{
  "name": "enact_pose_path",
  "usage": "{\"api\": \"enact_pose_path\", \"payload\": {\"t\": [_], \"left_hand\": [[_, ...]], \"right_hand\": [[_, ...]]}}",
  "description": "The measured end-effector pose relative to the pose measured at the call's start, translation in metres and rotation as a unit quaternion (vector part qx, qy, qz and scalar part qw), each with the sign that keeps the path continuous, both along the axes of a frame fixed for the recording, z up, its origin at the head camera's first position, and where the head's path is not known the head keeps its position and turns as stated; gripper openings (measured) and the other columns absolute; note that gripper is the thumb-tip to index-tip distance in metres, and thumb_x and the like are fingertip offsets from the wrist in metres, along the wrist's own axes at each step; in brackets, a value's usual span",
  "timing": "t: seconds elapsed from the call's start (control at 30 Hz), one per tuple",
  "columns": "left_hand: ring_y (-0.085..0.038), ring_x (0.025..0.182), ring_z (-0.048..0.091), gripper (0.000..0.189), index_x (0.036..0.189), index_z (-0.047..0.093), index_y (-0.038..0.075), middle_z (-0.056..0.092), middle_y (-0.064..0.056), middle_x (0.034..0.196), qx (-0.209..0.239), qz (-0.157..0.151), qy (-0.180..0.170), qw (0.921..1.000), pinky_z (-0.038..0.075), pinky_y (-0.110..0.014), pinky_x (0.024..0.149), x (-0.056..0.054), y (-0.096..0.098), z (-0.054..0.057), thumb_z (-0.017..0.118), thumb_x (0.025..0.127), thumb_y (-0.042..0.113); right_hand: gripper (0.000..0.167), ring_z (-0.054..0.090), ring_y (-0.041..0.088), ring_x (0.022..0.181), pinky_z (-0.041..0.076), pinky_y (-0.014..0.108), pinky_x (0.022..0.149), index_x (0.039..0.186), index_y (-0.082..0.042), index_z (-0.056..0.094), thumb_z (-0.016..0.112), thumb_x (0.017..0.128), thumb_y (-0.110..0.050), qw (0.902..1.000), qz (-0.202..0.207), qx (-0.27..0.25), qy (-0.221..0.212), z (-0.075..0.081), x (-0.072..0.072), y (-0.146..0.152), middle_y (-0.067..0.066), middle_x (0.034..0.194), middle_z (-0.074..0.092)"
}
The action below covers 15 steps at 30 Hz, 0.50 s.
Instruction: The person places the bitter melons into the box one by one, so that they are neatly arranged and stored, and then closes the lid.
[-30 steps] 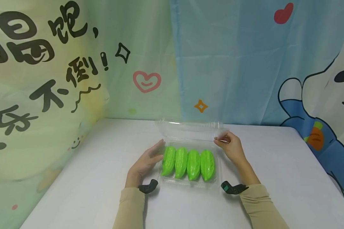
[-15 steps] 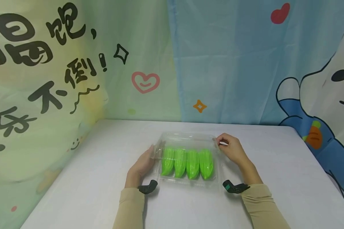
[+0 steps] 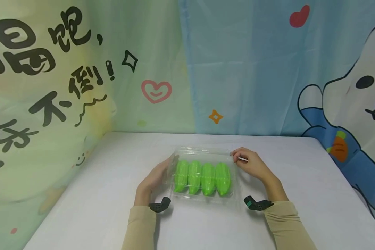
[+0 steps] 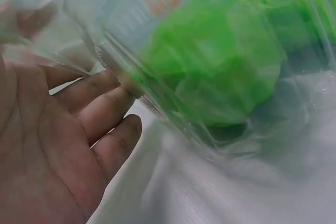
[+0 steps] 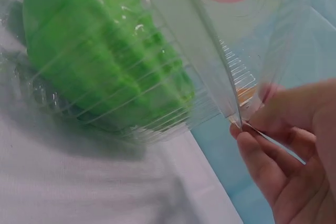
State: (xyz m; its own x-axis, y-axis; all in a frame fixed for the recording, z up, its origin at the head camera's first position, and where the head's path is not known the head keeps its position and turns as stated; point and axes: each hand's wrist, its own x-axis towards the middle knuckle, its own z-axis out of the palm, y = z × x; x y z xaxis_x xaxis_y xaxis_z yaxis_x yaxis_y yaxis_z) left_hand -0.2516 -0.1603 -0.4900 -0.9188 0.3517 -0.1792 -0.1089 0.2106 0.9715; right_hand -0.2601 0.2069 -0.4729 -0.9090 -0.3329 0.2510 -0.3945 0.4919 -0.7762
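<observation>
A clear plastic clamshell box [image 3: 203,152] sits on the table with several bright green, ridged, gourd-like pieces [image 3: 223,178] in a row inside. Its lid hangs tilted over them. At the left side is my left hand [image 3: 154,177]; its nearly straight fingers touch the box wall in the left wrist view, palm [image 4: 47,140] showing, and part of the hand appears through the plastic. My right hand [image 3: 251,165] pinches the clear edge at the far right corner between thumb and fingers [image 5: 262,166]. A green piece [image 5: 100,56] lies close by, behind the ribbed wall.
The box rests on a white-covered table [image 3: 97,194]. Behind it hangs a printed curtain [image 3: 243,69] with cartoon figures and writing. Each wrist bears a small black camera mount [image 3: 257,204].
The lid, raised at the back a second ago, has swung forward and down over the green pieces. My left hand has shifted slightly left; my right hand keeps its pinch at the far right corner.
</observation>
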Motion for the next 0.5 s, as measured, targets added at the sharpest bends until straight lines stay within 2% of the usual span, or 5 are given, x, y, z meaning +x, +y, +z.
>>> {"api": "enact_pose_path", "payload": {"t": [0.13, 0.23, 0.37, 0.5], "left_hand": [[-0.014, 0.146, 0.021, 0.052, 0.148, 0.033, 0.027, 0.032, 0.011, 0.153, 0.002, -0.010, 0.023, 0.9997, 0.013, -0.040, 0.121, 0.001, -0.001, -0.002, 0.032, 0.100, 0.049], [-0.011, 0.146, 0.016, 0.047, 0.147, 0.034, 0.029, 0.028, 0.015, 0.154, -0.027, -0.002, 0.041, 0.9988, 0.011, -0.040, 0.121, 0.001, -0.001, -0.003, 0.033, 0.101, 0.040], [-0.009, 0.147, 0.012, 0.048, 0.148, 0.030, 0.033, 0.026, 0.021, 0.153, -0.052, 0.016, 0.026, 0.9982, 0.012, -0.041, 0.121, 0.000, -0.001, -0.004, 0.036, 0.100, 0.033], [-0.012, 0.148, 0.010, 0.049, 0.148, 0.029, 0.031, 0.022, 0.019, 0.155, -0.056, 0.024, 0.018, 0.9980, 0.014, -0.044, 0.121, 0.001, 0.000, -0.001, 0.039, 0.100, 0.033]], "right_hand": [[0.006, 0.055, 0.036, 0.116, 0.044, 0.049, 0.103, 0.088, 0.003, 0.061, 0.057, 0.092, -0.001, 0.9998, 0.015, -0.006, -0.012, 0.001, 0.004, 0.001, 0.018, 0.118, 0.060], [0.005, 0.052, 0.037, 0.120, 0.043, 0.049, 0.104, 0.090, 0.001, 0.060, 0.060, 0.091, -0.004, 0.9986, 0.031, -0.022, -0.038, 0.003, 0.006, 0.002, 0.019, 0.123, 0.056], [0.008, 0.050, 0.042, 0.122, 0.044, 0.047, 0.103, 0.093, 0.000, 0.057, 0.062, 0.090, -0.005, 0.9962, 0.041, -0.026, -0.072, 0.004, 0.008, 0.003, 0.021, 0.130, 0.048], [0.021, 0.056, 0.042, 0.116, 0.052, 0.044, 0.096, 0.108, 0.001, 0.052, 0.060, 0.092, -0.010, 0.9929, 0.046, 0.007, -0.110, 0.009, 0.012, 0.005, 0.024, 0.130, 0.047]]}}
